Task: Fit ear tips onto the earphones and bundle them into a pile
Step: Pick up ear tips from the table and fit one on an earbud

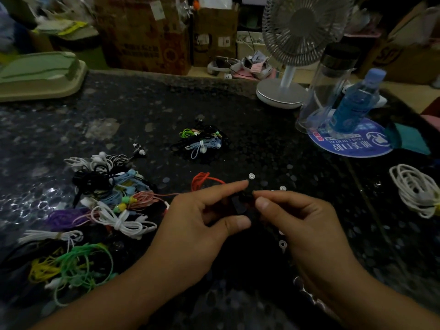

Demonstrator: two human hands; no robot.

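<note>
My left hand (202,220) pinches a dark earphone (238,204) between thumb and forefinger. My right hand (292,220) meets it from the right, thumb and fingers pinching at the same dark piece. A red earphone cord (202,181) lies just behind my left hand. Loose white ear tips (251,176) dot the dark table beside my right hand, another ear tip (282,244) by my right wrist. A big heap of coloured earphones (114,198) lies at the left. A smaller bundled pile (202,140) sits farther back in the middle.
A white fan (283,91) stands at the back right, with a clear bottle (326,86) and a blue bottle (354,101) on a round blue mat (350,146). A coiled white cable (416,189) lies at the right edge. Cardboard boxes (145,32) stand behind the speckled table (142,103).
</note>
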